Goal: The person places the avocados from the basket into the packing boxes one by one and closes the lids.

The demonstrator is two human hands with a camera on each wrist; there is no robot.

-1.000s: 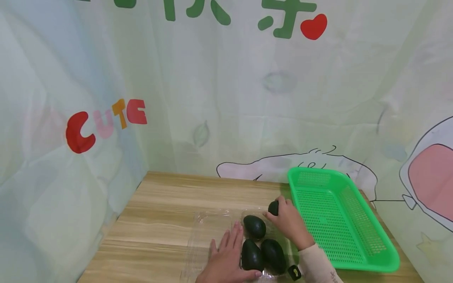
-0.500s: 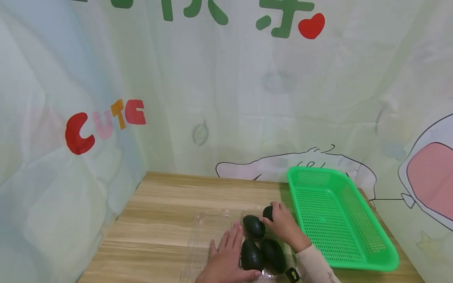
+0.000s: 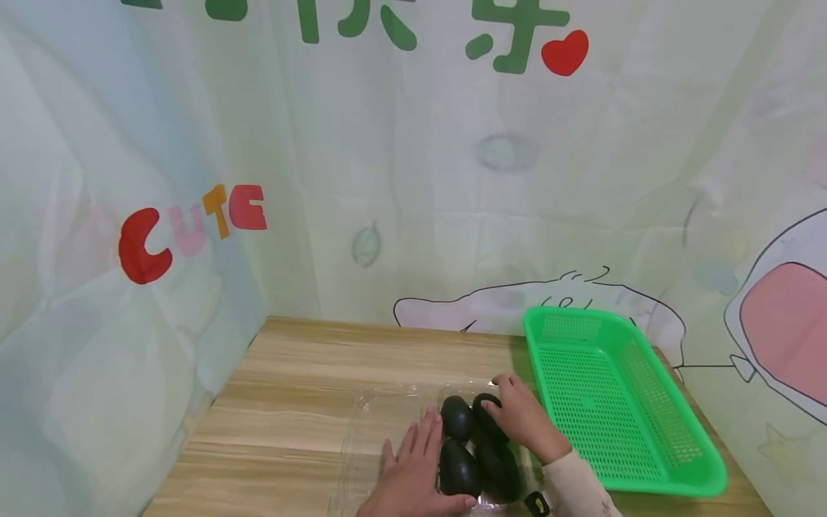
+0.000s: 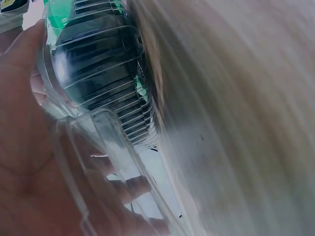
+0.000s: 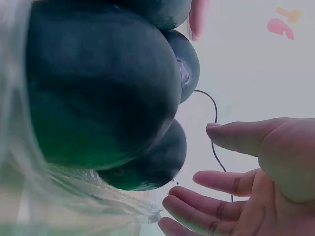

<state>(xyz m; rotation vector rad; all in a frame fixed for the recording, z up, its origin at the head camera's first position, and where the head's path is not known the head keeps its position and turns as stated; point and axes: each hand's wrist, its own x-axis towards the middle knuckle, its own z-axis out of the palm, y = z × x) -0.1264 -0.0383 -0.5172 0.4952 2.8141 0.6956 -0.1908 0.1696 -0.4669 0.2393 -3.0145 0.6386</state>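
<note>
Several dark green avocados [image 3: 459, 470] sit close together in one half of a clear plastic clamshell box [image 3: 365, 449], whose other half lies flat to the left. My left hand [image 3: 416, 470] rests with straight fingers along the box's middle, beside the left avocados. In the left wrist view its fingers show through the clear plastic. My right hand [image 3: 522, 420] is at the far right avocado [image 3: 484, 409], thumb tip over it in the head view. The right wrist view shows the right hand [image 5: 246, 182] with fingers spread and holding nothing, apart from the avocados.
A green plastic basket [image 3: 591, 402] with a mesh bottom stands to the right. The wooden table [image 3: 291, 402] meets a printed cloth backdrop [image 3: 413, 179] at the back and sides. A small black item [image 3: 536, 504] with a yellow mark is by the right sleeve.
My right hand set the last avocado down into the box's far right corner and let go of it. The avocado beside it shifted slightly left and turned. The left hand stayed put.
</note>
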